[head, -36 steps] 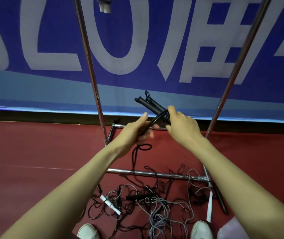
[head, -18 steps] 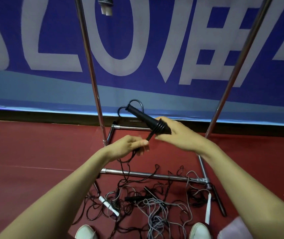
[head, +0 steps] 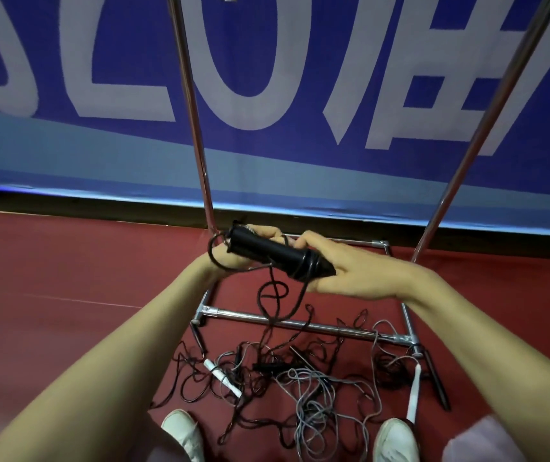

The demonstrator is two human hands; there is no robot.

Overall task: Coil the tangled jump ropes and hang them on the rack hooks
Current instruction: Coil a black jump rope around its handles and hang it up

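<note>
Two bare hands meet at the centre of the view over one black handle bundle (head: 263, 252), held level above a red floor (head: 67, 268). The left hand (head: 233, 258) has its fingers curled round the bundle's 10 o'clock end. The right hand (head: 360, 275) clasps the 4 o'clock end, thumb on top and fingers beneath, where several turns of black cord (head: 303, 269) are wound tight round the handles. Both forearms reach in from 7 and 5 o'clock. One loose length of the same cord (head: 272, 296) drops in a loop from the bundle toward 6 o'clock.

It runs down into one tangle of jump ropes (head: 300, 388) on the floor at 6 o'clock, black and grey cords mixed, partly draped over the front base bar (head: 333, 326) of the rack. Two white handles show in the heap, one (head: 223, 378) at its 9 o'clock side and one (head: 413, 393) at its 3 o'clock side, and one black handle (head: 268, 366) lies near its middle.

The rack's two chrome uprights, the left (head: 193, 111) and the right (head: 487, 111), rise toward 12 o'clock before a blue banner (head: 300, 78) with pale lettering. Two white shoes, one (head: 183, 435) and the other (head: 397, 438), stand at the bottom edge.
</note>
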